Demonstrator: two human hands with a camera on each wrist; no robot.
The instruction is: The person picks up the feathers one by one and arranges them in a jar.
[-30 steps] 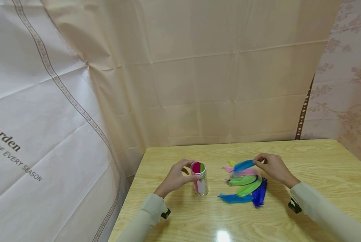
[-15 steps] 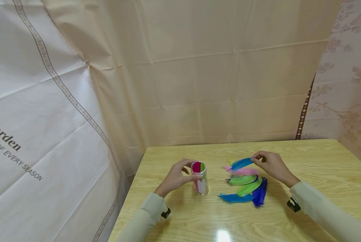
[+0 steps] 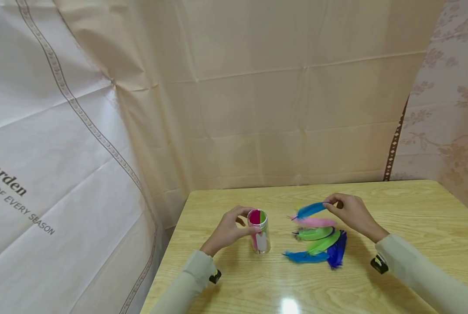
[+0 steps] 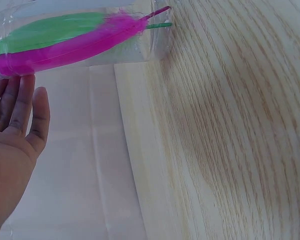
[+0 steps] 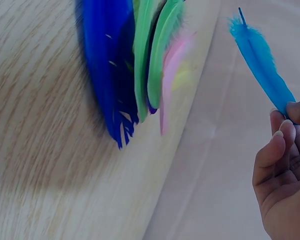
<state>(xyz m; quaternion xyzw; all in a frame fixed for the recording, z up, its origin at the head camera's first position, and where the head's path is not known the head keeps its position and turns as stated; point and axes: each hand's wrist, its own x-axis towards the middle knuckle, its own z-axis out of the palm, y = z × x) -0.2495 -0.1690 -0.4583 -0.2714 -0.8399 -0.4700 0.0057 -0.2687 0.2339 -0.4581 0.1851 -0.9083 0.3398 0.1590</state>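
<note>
A clear plastic jar (image 3: 262,242) stands upright on the table, its mouth open at the top. My left hand (image 3: 230,226) grips it near the rim, thumb in front and fingers behind. Through its wall in the left wrist view show a magenta feather (image 4: 70,52) and a green feather (image 4: 55,31), quills down; a whitish feather shows in the head view. My right hand (image 3: 353,213) pinches a light blue feather (image 5: 262,65) by its vane tip between thumb and fingers, held above the table with the quill pointing left.
Right of the jar lie a pink feather (image 3: 316,223), light green feathers (image 3: 324,244), dark blue feathers (image 3: 337,250) and another light blue feather (image 3: 306,257). A pale yellow feather (image 5: 186,77) lies beyond the pink one. A beige cloth (image 3: 277,109) hangs behind the table.
My right hand has risen a little and moved slightly left and away from me, carrying the light blue feather. The left hand and the jar stay in place.
</note>
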